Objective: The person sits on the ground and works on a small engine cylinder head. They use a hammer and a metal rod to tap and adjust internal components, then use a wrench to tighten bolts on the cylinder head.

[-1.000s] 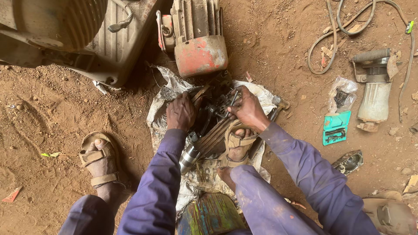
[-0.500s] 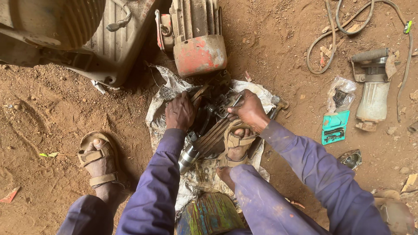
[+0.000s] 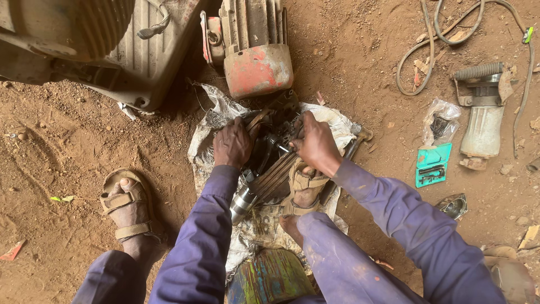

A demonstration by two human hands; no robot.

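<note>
Nearby: red motor (image 3: 257, 67), grinder (image 3: 481, 121).

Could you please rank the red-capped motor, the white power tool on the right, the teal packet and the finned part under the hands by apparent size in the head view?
1. red-capped motor
2. white power tool
3. finned part, partly hidden by the left hand and right hand, so unsure against the tool
4. teal packet

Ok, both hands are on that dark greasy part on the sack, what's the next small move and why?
Probably keep the left hand bracing the dark part while the right hand works its top end. The sandalled foot already pins the finned body against the sack, so only the top looks free.
</note>
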